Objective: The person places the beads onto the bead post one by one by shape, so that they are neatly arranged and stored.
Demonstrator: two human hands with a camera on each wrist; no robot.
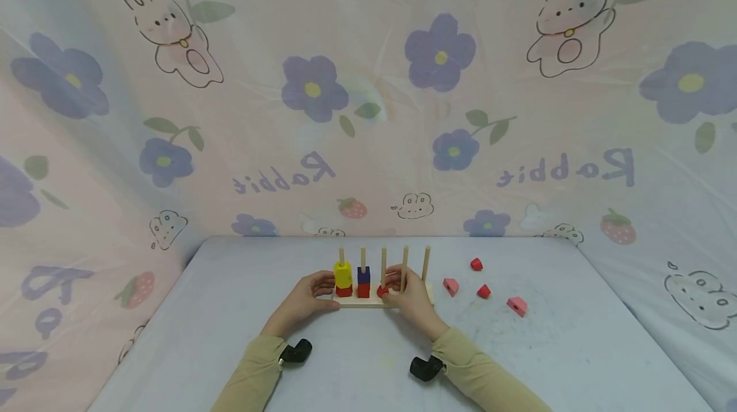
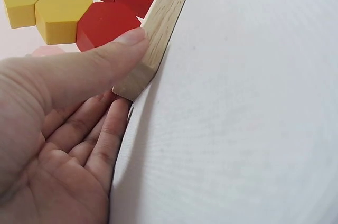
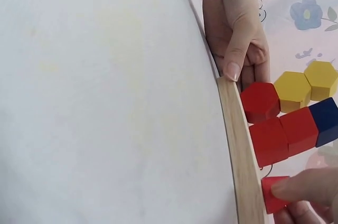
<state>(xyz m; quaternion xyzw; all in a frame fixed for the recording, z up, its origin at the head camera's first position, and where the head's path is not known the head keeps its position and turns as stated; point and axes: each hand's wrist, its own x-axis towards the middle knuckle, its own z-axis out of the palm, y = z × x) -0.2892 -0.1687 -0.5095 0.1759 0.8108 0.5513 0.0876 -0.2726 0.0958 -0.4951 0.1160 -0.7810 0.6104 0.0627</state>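
Red block point(image 3: 274, 192) sitting low on third peg of wooden peg board point(image 1: 368, 300), mid-table point(image 1: 368, 348). Right hand point(image 1: 411, 293) pinching it with curled fingers point(image 3: 306, 186). Left hand point(image 1: 305, 297) gripping board's end — thumb on top edge, fingers under. Yellow hexagons point(image 1: 343, 273) over red on first peg; blue block point(image 1: 363, 274) over red on second. Loose pieces point(image 1: 483, 290) lying to right. Risk — block jamming on peg if tilted, board shifting if left grip slackens.

small red block point(image 3: 273, 192) low on the middle peg, wooden base point(image 3: 240, 150) flat.
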